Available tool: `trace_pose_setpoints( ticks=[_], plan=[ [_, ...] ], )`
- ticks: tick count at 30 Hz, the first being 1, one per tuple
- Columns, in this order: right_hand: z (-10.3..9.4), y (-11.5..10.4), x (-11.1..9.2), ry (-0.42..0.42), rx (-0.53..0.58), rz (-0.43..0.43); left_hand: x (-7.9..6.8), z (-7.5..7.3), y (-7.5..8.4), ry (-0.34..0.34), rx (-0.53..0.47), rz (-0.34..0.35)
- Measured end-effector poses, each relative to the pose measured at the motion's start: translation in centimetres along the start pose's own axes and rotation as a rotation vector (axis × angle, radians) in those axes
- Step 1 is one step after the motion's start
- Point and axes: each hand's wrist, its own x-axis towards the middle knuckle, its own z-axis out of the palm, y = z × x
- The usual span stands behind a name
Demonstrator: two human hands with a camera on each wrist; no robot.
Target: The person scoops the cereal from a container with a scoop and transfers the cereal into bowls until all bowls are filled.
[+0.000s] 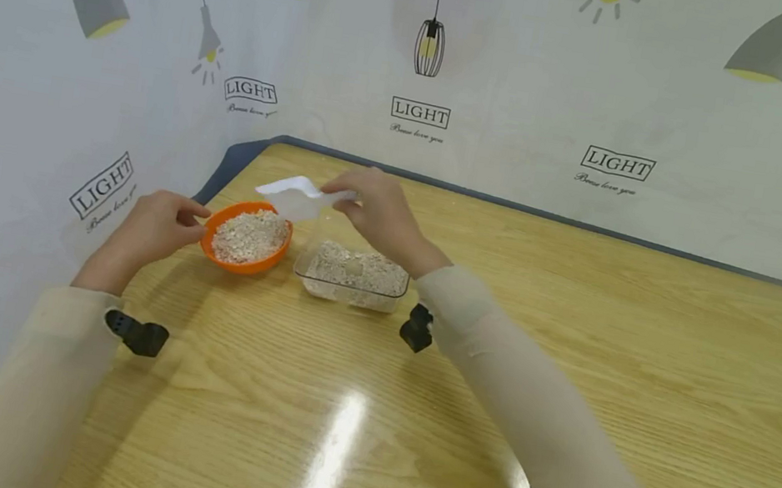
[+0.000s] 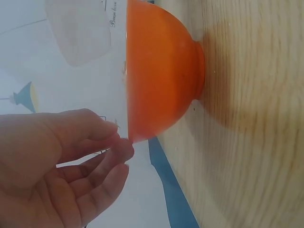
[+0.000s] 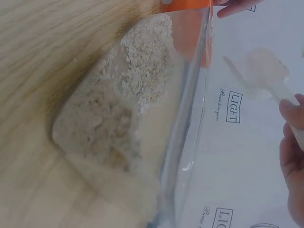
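An orange bowl [image 1: 245,268] full of pale flakes, like oats [image 1: 248,237], stands on the table. My left hand [image 1: 158,230] is at the bowl's left edge; in the left wrist view, its thumb and forefinger tips pinch the rim. My right hand [image 1: 380,213] grips the handle of a white scoop [image 1: 295,198], whose blade is tilted above the right side of the bowl. Right of the bowl, a clear plastic container [image 1: 352,299] holds more of these flakes, seen through its wall in the right wrist view.
The wooden table [image 1: 470,425] runs wide to the right and toward me. A white printed curtain [image 1: 514,128] hangs along the back and left sides. Black wrist cameras sit on both sleeves, the right one [image 1: 417,328] close to the container.
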Motion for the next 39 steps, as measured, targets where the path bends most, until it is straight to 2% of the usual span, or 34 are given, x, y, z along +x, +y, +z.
trace_pose_setpoints(
  ticks=[5, 10, 15, 22, 26, 29, 33, 39],
  plan=[
    [-1.1, 0.4, -0.6, -0.033, 0.064, 0.044, 0.1, 0.1, 0.8, 0.048, -0.007, 0.03],
    [-2.3, 1.0, -1.0, -0.11, 0.089, 0.081, -0.1, 0.3, 2.4, 0.06, -0.027, 0.06],
    [-3.0, 1.5, -1.5, -0.163, 0.117, 0.12, -0.3, 0.7, 4.2, 0.072, -0.042, 0.137],
    [-4.4, 2.4, -2.7, -0.165, 0.133, 0.163, -0.5, 1.7, 6.3, 0.045, -0.045, 0.193],
    [-5.2, 3.0, -3.4, -0.177, 0.109, 0.156, -0.1, 2.8, 6.8, 0.027, -0.04, 0.252],
    [-5.6, 3.4, -3.8, -0.208, 0.096, 0.157, 0.2, 3.5, 6.9, 0.039, -0.026, 0.299],
    [-5.6, 3.8, -4.3, -0.256, 0.074, 0.178, 0.4, 4.2, 7.2, 0.039, -0.021, 0.306],
    [-5.5, 4.3, -4.7, -0.281, 0.055, 0.189, 0.5, 5.0, 7.6, -0.021, -0.06, 0.286]
  ],
)
